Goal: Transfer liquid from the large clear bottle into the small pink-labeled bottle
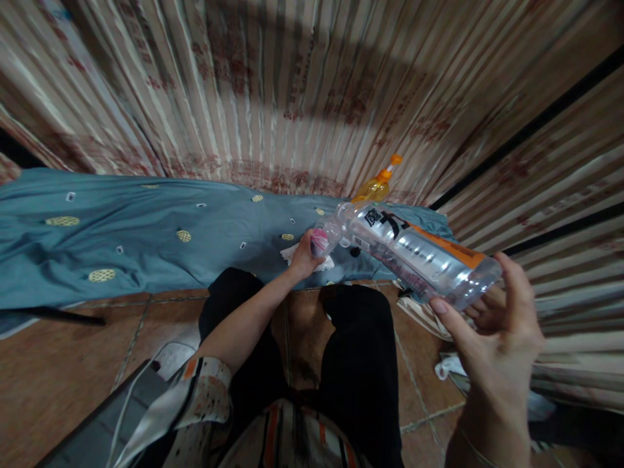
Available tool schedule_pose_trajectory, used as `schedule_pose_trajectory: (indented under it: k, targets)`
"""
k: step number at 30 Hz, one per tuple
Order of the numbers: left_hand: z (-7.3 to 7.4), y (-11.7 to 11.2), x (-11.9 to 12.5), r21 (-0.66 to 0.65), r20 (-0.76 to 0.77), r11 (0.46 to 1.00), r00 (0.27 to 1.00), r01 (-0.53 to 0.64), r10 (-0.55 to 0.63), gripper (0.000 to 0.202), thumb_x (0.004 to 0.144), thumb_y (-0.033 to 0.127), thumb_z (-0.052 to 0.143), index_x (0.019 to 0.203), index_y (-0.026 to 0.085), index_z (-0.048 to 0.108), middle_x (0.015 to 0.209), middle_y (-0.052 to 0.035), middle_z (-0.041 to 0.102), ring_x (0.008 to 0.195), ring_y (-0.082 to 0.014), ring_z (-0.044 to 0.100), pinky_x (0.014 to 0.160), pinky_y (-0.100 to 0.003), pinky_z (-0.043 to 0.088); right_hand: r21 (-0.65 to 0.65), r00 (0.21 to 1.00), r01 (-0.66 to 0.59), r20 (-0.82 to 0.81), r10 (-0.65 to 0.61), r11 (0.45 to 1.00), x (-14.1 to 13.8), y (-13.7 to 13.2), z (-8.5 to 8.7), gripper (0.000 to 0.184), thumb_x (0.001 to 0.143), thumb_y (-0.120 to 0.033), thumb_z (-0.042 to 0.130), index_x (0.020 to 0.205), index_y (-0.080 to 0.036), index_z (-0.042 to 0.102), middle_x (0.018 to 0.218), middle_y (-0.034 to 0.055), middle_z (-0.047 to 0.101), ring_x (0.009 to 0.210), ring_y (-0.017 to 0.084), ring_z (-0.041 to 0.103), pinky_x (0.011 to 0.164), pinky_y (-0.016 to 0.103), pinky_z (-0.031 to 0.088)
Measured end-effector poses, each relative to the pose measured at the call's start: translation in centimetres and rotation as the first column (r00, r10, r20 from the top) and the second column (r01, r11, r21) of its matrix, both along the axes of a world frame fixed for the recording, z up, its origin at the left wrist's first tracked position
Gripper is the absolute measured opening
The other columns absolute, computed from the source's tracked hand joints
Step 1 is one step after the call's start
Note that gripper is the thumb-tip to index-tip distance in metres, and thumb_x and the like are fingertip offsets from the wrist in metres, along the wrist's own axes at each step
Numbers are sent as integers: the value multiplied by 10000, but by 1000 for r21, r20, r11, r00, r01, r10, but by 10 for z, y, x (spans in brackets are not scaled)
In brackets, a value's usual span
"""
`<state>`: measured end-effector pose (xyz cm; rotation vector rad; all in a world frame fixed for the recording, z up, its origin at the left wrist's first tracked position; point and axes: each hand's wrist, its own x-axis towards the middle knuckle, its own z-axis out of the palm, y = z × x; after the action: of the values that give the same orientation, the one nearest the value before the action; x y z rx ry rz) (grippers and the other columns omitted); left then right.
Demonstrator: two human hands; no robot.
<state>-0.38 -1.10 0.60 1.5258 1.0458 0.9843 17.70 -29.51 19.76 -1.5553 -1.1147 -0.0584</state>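
Note:
My right hand [492, 325] is closed round the base end of a large clear plastic bottle [424, 250] with a silver and orange label. The bottle is tilted, its mouth pointing down to the left. My left hand [306, 257] grips a small clear bottle [332, 229] with a pink patch on its side. The two bottles' mouths meet, or nearly so; I cannot tell whether liquid passes between them. Under my left hand lies a white scalloped-edged piece [291, 253]. Behind the large bottle stands an orange pump bottle [374, 188], partly hidden by it.
A teal cloth with yellow pineapple prints [146, 240] covers the narrow surface before me. Pleated patterned curtains [292, 97] hang behind it and at the right. A small black object [355, 251] lies by the bottles. My knees are below, over a tiled floor [419, 370].

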Motion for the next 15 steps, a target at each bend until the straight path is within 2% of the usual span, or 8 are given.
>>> schedule_pose_trajectory:
  k: [7,15]
  targets:
    - [1,0,-1,-15,24,1000,1000,13,-12,1014,664,-13,1029,1595,262,737,1705,-151,825,1769,-474,711,1614,-723,463,19,1000,11,7,-11,1000,0,2,1,1200,704,-658,1250,1747,-305,774,1425,163,934,1169,418,952,1146,646,813]
    - [-3,0,2,-10,14,1000,1000,1,-1,1024,668,-24,1023,1611,259,742,1715,-142,827,1749,-458,732,1593,-694,504,48,997,-28,77,25,998,4,2,-1,1160,754,-598,1239,1795,-352,790,1424,138,952,1179,430,971,1083,644,840]
